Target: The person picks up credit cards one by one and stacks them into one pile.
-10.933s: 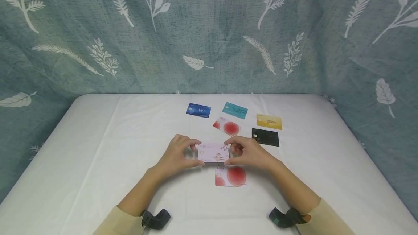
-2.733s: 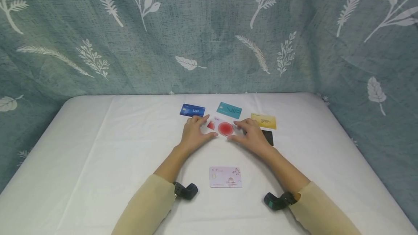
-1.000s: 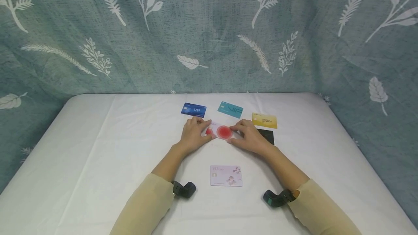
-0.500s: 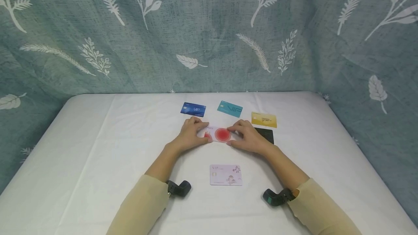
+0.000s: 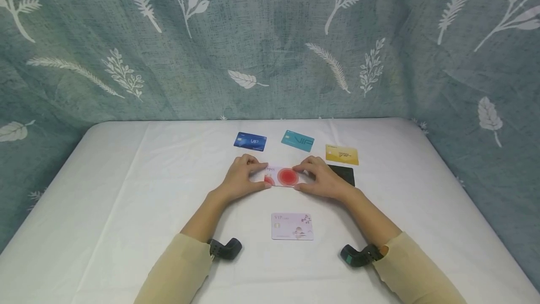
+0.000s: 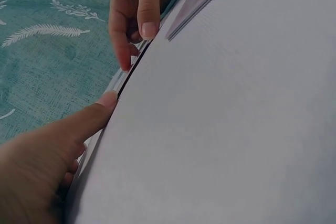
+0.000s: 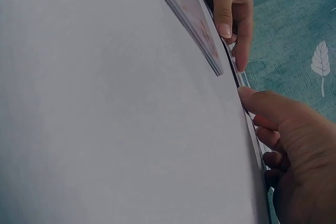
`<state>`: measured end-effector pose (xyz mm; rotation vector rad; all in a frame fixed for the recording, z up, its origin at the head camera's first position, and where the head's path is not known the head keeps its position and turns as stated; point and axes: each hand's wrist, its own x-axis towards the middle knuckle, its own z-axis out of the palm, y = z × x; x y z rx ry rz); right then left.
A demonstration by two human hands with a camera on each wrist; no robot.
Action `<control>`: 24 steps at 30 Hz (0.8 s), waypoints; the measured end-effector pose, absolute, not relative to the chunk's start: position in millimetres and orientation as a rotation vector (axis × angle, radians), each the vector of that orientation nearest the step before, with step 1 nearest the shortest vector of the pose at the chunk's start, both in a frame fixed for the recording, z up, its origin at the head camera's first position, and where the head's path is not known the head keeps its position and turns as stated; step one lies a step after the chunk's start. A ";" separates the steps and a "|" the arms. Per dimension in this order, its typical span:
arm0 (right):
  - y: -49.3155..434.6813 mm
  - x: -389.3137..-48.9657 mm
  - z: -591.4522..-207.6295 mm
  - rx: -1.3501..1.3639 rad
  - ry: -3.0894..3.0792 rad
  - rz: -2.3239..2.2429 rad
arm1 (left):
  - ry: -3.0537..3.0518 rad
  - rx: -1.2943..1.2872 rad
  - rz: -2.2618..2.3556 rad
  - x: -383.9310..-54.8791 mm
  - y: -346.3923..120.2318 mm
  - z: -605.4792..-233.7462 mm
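Your head camera looks forward and down across the bench [image 5: 147, 191] to the leaf-patterned backdrop [image 5: 278, 64]; your wrist cameras [image 5: 226, 249], low and close, face inward from opposite sides, both taking in your fingers [image 6: 94, 116], the lilac card [image 5: 292, 227] and that backdrop.

Table [image 5: 76, 219] white-covered, far corners rounded. Long crease [image 5: 114, 203] runs from far edge nr L corner twd near edge. Teal-grey drape [image 5: 270, 27] behind far edge & past L/R edges, w/ white leaf prints [image 5: 490, 115]; soft folds nr far R corner. Light soft, shadows faint.
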<state>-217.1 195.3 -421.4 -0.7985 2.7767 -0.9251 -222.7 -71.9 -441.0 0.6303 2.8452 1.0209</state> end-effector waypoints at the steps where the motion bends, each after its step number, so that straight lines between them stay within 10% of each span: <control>1: 195.4 -217.2 -421.6 -0.799 2.775 -0.930 | 2.853 0.634 1.010 -222.6 -72.0 -441.3; 24: 196.6 -213.6 -430.0 -0.800 2.837 -0.998 | 2.832 0.578 1.096 -217.6 -70.9 -439.1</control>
